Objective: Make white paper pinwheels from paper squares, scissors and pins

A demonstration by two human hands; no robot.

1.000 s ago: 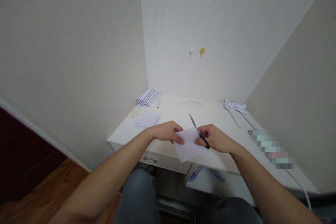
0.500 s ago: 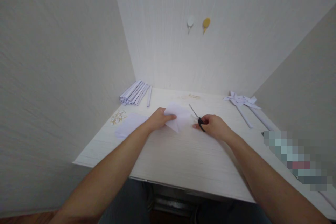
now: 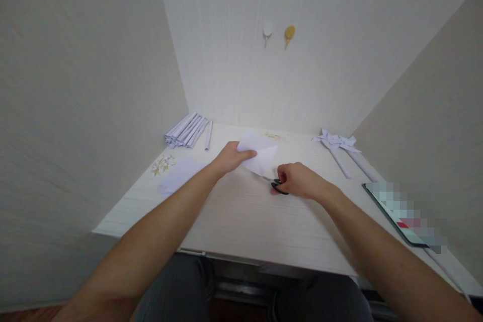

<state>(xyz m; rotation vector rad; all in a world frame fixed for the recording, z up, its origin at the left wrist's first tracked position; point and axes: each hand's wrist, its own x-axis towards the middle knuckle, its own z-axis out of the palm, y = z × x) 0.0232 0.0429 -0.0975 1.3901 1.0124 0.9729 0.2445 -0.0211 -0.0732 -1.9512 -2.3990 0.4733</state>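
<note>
My left hand (image 3: 234, 157) pinches a white sheet of paper (image 3: 260, 145) above the middle of the table, thumb on top. Crease lines run across the sheet. In my right hand (image 3: 296, 179) is a pair of black-handled scissors (image 3: 278, 187), gripped by its handles. The blades point left and meet the lower corner of the sheet; whether they have cut into it I cannot tell. More white paper sheets (image 3: 180, 176) lie flat to the left, partly behind my left forearm.
Rolled paper sticks (image 3: 186, 131) are piled at the back left, near small scattered pieces (image 3: 163, 165). Paper pinwheels (image 3: 335, 141) on sticks lie at the back right. A tablet-like device (image 3: 400, 216), partly blurred out, rests on the right. Two hooks hang on the wall.
My right hand has brought the scissors down and left, from beside the paper to its lower corner. The sheet has turned slightly in my left hand. The camera view has shifted a little.
</note>
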